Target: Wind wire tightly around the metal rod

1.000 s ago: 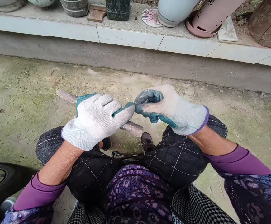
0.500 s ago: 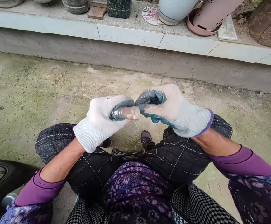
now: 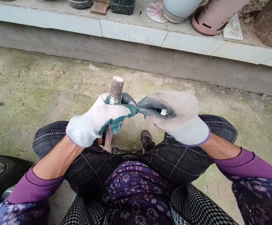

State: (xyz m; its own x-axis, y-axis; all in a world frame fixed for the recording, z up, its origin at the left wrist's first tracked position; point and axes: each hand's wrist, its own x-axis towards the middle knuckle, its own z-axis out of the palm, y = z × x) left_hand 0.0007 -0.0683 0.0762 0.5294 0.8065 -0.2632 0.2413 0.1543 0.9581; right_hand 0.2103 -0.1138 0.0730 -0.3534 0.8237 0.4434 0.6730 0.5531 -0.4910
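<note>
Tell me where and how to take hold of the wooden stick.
Likely best: take the wooden stick by its bare upper end, coming from the far side. That end juts clear of the left hand, which wraps the middle, and leaves alone the silvery wire wound just below it.

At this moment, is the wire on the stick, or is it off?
On: the wire circles the stick in several turns near its pale cut end, beside the left hand that grips it.
</note>
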